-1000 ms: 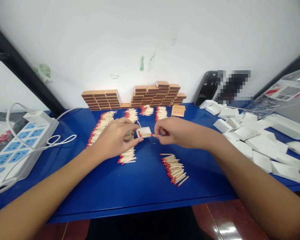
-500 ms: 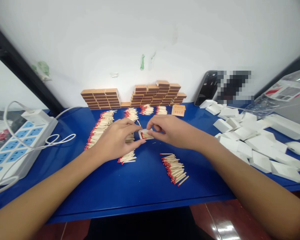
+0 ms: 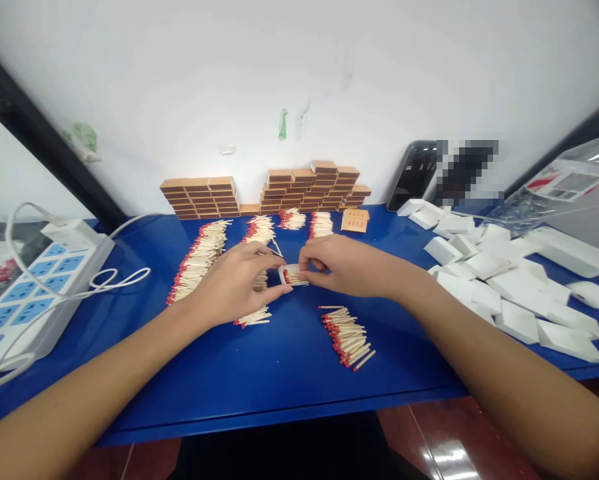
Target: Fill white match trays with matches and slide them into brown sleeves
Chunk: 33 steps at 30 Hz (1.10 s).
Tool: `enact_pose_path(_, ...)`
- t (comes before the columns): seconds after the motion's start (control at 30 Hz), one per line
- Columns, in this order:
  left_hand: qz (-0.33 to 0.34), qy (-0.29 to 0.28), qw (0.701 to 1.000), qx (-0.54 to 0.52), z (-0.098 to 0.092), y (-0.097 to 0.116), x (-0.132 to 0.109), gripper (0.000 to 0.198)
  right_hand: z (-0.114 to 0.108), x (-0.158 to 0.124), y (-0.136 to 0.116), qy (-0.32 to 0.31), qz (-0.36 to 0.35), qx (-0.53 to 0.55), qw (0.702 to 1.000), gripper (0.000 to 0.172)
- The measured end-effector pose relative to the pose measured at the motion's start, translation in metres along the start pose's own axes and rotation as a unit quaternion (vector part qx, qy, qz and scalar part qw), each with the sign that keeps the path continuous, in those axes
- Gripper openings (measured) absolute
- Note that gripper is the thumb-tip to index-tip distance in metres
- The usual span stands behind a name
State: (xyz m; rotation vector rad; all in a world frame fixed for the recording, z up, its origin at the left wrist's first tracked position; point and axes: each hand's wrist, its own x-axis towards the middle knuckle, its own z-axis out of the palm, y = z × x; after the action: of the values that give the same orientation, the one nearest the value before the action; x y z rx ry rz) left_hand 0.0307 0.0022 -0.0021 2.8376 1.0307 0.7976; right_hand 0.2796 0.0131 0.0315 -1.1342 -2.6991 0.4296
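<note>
A small white matchbox tray [image 3: 282,272] with red-headed matches [image 3: 292,274] lying in it is between my hands, over the middle of the blue table. My left hand [image 3: 236,280] grips the tray's left end between thumb and fingers. At its right end, my right hand [image 3: 339,263] is closed with the fingertips pressed together by the match ends; what they pinch is hidden. Piles of loose matches [image 3: 194,267] lie under and left of my left hand. Another match pile [image 3: 348,337] is nearer me, below my right hand. Behind my hands lies an orange matchbox cover [image 3: 355,220].
Stacked matchboxes [image 3: 309,190] and a second stack [image 3: 199,197] stand against the wall. Many white trays [image 3: 514,280] are heaped at the right, near a dark phone-like object [image 3: 413,175]. A white power strip [image 3: 54,293] with cables is at the left.
The tray has moved slightly down and right. My right fingers have shifted from its far rim to its right end. My left hand keeps its grip.
</note>
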Motion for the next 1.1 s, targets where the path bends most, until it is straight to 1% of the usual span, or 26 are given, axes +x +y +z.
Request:
enact_pose_path(0.2, 0.016, -0.031, 0.999, -0.009, 0.0, 0.002, 0.0, 0.033, 0.002, 0.0, -0.002, -0.023, 0.009, 0.005, 1.0, 0.011)
enact_pose_path(0.33, 0.025, -0.037, 0.999, -0.021, -0.001, 0.003, 0.0, 0.025, 0.008, 0.002, -0.006, -0.012, 0.012, -0.005, 1.0, 0.016)
enact_pose_path(0.4, 0.02, -0.037, 0.999, -0.024, -0.001, 0.004, 0.001, 0.027, 0.008, 0.001, -0.006, -0.006, 0.007, -0.006, 1.0, 0.016)
enact_pose_path(0.5, 0.021, -0.036, 0.999, -0.02, -0.002, 0.005, 0.001, 0.03, 0.002, -0.001, -0.004, -0.004, -0.001, 0.002, 1.0, 0.013)
enact_pose_path(0.6, 0.029, -0.042, 0.999, -0.019, -0.002, 0.005, 0.002, 0.026, -0.002, -0.003, -0.003, -0.024, 0.004, 0.017, 1.0, 0.007)
enact_pose_path(0.7, 0.028, -0.044, 0.998, -0.02, -0.002, 0.006, 0.002, 0.022, 0.0, -0.002, -0.003, -0.049, 0.011, 0.037, 0.998, 0.009)
enact_pose_path(0.83, 0.029, -0.039, 0.999, -0.017, 0.0, 0.004, 0.001, 0.026, 0.002, -0.001, -0.002, -0.055, 0.015, 0.049, 0.997, 0.011)
enact_pose_path(0.97, 0.026, -0.04, 0.999, -0.019, 0.0, 0.003, 0.001, 0.027, -0.004, -0.004, 0.0, -0.07, 0.035, 0.058, 0.995, 0.007)
enact_pose_path(1.1, 0.023, -0.052, 0.998, -0.029, -0.001, 0.003, 0.002, 0.021, -0.007, -0.005, 0.0, -0.095, 0.049, 0.064, 0.992, 0.01)
